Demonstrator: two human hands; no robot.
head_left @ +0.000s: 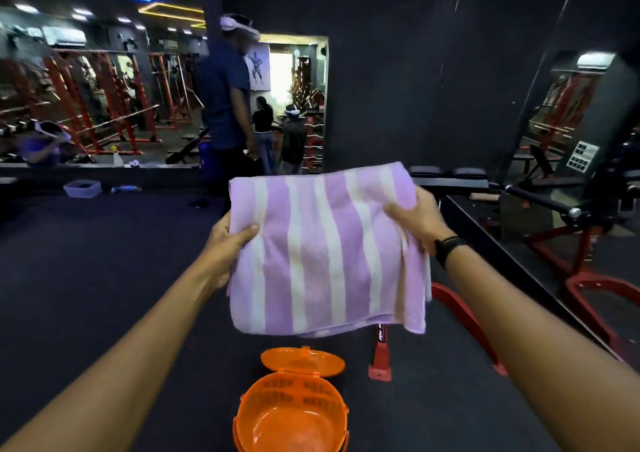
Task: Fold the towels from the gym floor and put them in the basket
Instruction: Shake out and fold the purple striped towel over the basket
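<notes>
- Both arms stretched forward, forearms bare, converging toward centre of view.
- Left hand (230, 243): thumb on top of towel (325, 250) at its left edge, fingers tucked beneath, pinching the fabric; wrist roughly straight.
- Right hand (417, 221): gripping towel's upper right edge, thumb on the near face, fingers curled round behind; sits slightly higher than the left.
- Right wrist wears a dark band (448, 245).
- Hands well apart, one at each side of the towel, held up in the air.
</notes>
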